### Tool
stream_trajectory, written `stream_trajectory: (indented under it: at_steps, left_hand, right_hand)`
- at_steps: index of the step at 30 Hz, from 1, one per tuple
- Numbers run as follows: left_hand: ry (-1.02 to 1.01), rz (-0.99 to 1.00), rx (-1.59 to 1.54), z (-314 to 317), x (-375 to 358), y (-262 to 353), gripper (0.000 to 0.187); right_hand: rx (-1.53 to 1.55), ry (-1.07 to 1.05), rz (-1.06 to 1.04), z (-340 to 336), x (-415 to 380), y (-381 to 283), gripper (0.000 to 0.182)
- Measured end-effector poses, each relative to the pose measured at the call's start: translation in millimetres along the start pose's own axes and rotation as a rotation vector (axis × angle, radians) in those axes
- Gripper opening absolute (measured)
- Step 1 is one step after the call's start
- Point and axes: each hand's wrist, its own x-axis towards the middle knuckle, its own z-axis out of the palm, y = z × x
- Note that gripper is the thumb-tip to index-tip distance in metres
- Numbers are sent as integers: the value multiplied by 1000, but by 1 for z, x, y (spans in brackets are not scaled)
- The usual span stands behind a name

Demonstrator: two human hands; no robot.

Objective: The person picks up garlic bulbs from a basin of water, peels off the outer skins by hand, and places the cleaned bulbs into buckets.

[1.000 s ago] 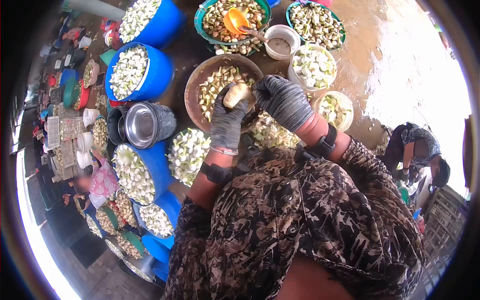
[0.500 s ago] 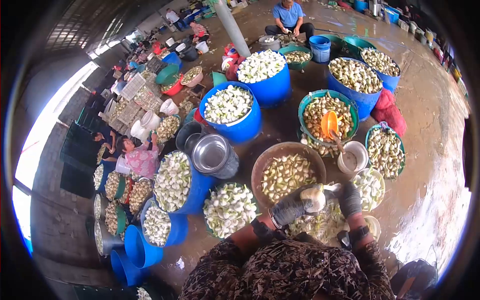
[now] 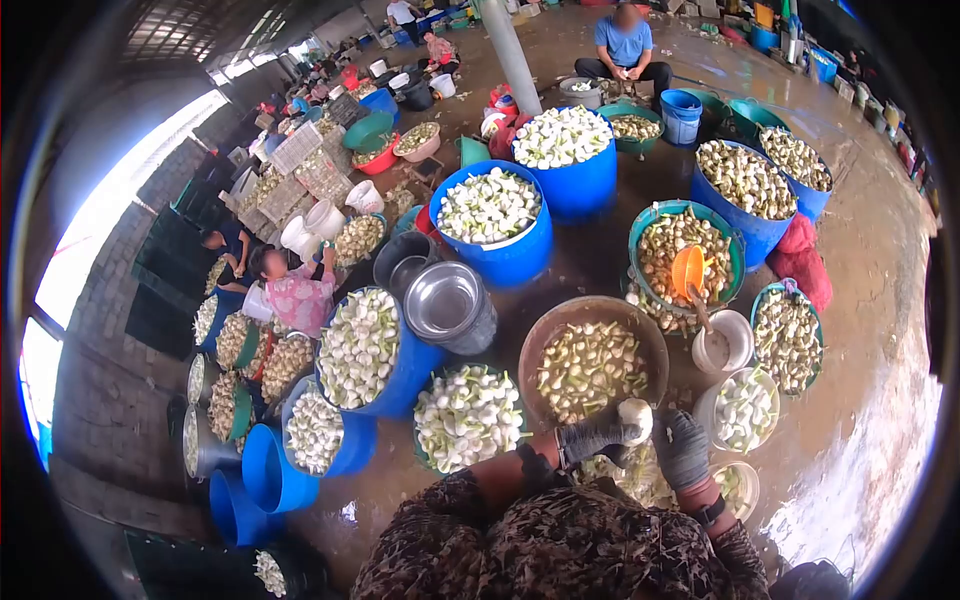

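My left hand (image 3: 592, 438), in a dark grey glove, is closed around a white garlic bulb (image 3: 636, 418), which shows beyond its fingertips. Just right of the bulb is my right hand (image 3: 682, 448), also gloved; its fingers are curled, and what they hold, if anything, is hidden. A wide brown basin (image 3: 535, 372) with yellowish garlic bulbs stands beyond both hands. Pale peelings (image 3: 640, 478) lie beneath them. Close to my right hand is a white tub (image 3: 704, 412) of pale green-white pieces.
To the left stand a heap of white garlic (image 3: 467, 418) and blue barrels (image 3: 410, 360). An orange scoop (image 3: 688, 268) rests in a green basin (image 3: 640, 225). A metal bowl (image 3: 443, 302) tops a grey bucket. Ahead, a seated person (image 3: 624, 45) works; another in pink (image 3: 298, 295) is left.
The view has shifted, so the surroundings sit further right. The bulb has turned more upright, and the stalk end seen earlier between my hands no longer shows. My right hand has tilted beside it.
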Motion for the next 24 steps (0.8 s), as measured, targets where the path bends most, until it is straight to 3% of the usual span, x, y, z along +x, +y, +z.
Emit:
stream_trajectory:
  at_steps: [2,5,6,7,8,9,10,11,15,16,17,18,19,20,23,24]
  left_hand:
    - [76,-35,118,-7,1,4,45]
    - [-23,58,82,-9,3,7,43]
    - [-76,-24,221,-20,5,2,48]
    - [-83,-46,216,-9,-4,17,62]
    - [-74,-52,157,-38,1,-20,69]
    - [-3,-181,-178,-51,19,-38,74]
    - [-84,-94,303,-48,2,-25,80]
    - [-63,-160,161,-29,1,-6,82]
    - [73,84,533,-32,17,-16,65]
    - [97,32,422,-35,17,-18,63]
    - [120,-39,307,-30,15,-13,62]
    - [138,-23,290,-33,14,-13,67]
    - [150,-6,273,-35,17,-14,72]
    - [120,4,134,-26,17,-8,72]
    - [122,56,-43,-24,9,-28,64]
    - [140,-19,-109,-28,7,-23,62]
  right_hand:
    - [-64,-13,-15,4,6,1,7]
    - [37,-96,137,11,5,9,10]
    - [132,-108,188,11,6,8,11]
    - [445,-112,269,43,-12,51,12]
    - [558,-73,238,31,-5,26,11]
    - [344,-74,205,27,-6,28,11]
    - [169,-50,211,23,-6,25,14]
    - [55,-54,229,12,-4,15,17]
    - [-19,-111,76,-14,10,15,23]
    - [124,77,-5,-12,19,38,43]
    - [157,44,126,-36,37,52,61]
    - [-50,125,210,-80,62,31,68]
    - [-125,301,168,-102,83,52,65]
    - [-230,370,276,-132,105,52,61]
    - [-315,448,338,-182,133,94,55]
    - [-368,481,287,-208,159,97,50]
